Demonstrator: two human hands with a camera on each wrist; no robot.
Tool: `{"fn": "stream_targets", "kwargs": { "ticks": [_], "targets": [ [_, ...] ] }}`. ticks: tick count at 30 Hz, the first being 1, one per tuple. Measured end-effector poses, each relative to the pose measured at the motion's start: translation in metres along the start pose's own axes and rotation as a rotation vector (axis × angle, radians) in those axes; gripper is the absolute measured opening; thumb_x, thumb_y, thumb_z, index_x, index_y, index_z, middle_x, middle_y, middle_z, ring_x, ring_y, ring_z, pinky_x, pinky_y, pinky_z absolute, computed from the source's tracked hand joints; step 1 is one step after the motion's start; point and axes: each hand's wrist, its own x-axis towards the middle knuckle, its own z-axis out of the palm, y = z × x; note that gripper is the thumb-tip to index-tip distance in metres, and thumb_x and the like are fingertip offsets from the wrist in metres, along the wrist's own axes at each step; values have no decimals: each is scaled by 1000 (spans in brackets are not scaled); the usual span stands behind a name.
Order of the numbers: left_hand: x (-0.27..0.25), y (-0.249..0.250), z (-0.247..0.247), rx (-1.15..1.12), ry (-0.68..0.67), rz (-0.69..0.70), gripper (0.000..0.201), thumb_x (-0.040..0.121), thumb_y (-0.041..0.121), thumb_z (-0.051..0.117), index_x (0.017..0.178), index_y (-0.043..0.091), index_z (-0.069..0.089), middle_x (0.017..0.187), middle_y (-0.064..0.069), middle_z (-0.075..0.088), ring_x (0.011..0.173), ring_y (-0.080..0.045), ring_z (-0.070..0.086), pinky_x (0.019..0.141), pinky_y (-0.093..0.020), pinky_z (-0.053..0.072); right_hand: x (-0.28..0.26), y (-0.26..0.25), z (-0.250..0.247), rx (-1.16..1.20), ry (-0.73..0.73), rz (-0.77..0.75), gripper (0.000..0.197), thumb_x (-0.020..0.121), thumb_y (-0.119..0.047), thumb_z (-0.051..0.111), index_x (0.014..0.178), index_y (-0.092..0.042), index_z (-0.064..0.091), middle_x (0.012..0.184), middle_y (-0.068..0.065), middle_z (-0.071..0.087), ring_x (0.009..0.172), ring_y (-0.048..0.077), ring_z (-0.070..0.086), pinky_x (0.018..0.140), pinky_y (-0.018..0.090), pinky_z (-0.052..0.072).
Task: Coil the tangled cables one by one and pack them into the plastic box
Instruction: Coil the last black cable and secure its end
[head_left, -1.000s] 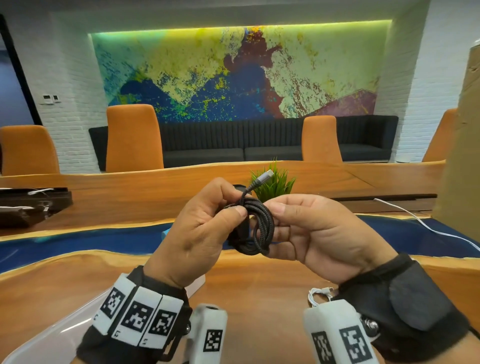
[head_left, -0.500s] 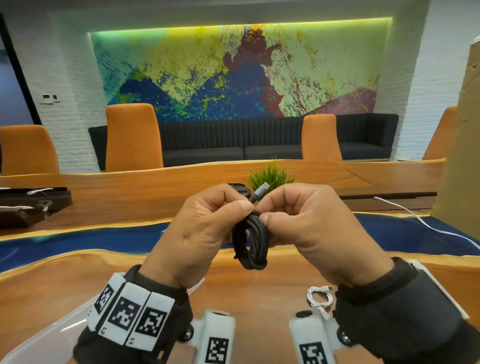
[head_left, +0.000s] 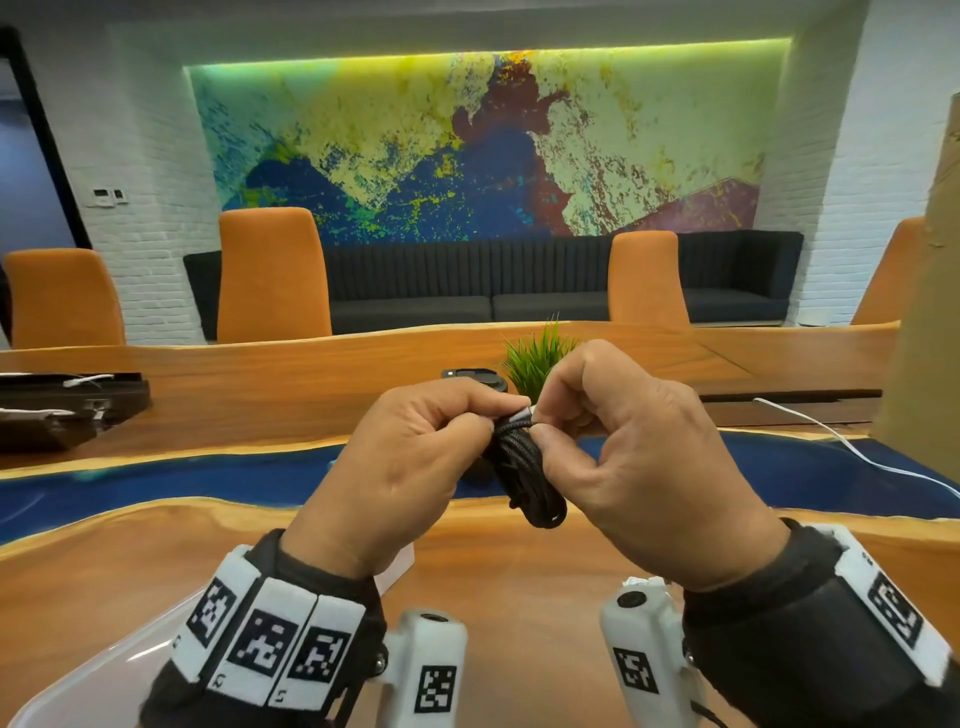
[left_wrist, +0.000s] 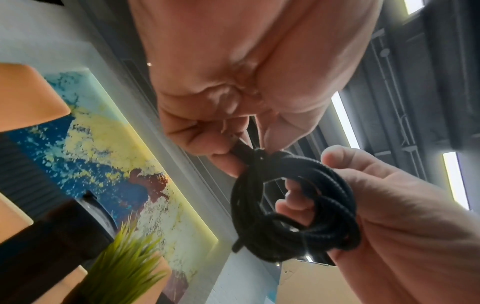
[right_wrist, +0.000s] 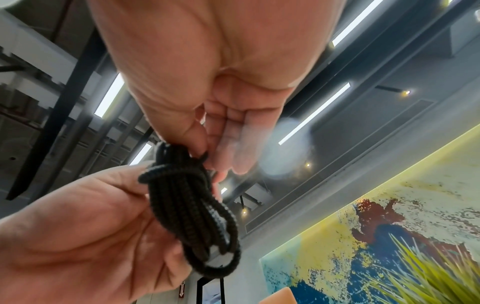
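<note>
I judge this black cable (head_left: 524, 467) all but coiled, held in the air between my left hand (head_left: 410, 467), which grips the loops, and my right hand (head_left: 639, 467), which pinches its plug end, with packing into the plastic box (head_left: 78, 680) still ahead.

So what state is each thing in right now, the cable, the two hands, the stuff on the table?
Black cable: coiled into a bundle, held in the air between both hands.
Plug: silver tip at the top of the coil, pinched by the right hand.
Left hand: grip closed on the coil.
Right hand: grip closed on the plug end.
White cable: lying loose on the table.
</note>
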Motion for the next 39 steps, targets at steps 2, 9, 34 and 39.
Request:
{"fn": "stream_targets", "kwargs": {
  "ticks": [2,9,34,39],
  "targets": [
    [0,0,-2,-15,-27,5,26,96,3,55,101,15,77,94,-6,75,86,-14,69,70,-17,53,0,1,0,12,-4,3,19,86,-11,68,94,-21,54,80,-6,60,72,16,61,58,31,54],
    [2,-8,-9,-24,-103,-23,13,94,14,62,98,11,75,92,-12,74,83,-18,70,72,-22,54,-1,4,5,35,-21,54,26,85,-12,70,91,-26,49,77,-7,62,70,16,63,57,32,54],
    [3,-19,28,-393,212,-92,26,99,5,53,121,19,55,89,-16,71,78,-24,69,64,-32,55,1,11,7,235,-99,293,18,89,-9,68,100,-24,71,83,-6,71,82,11,68,72,28,58],
    [5,-25,35,-225,291,-12,41,95,-6,53,114,30,56,98,-4,65,88,-11,66,71,-23,53,0,10,1,171,-211,152,26,87,-8,71,106,-26,76,90,-12,70,90,6,66,79,22,54]
  ]
}}
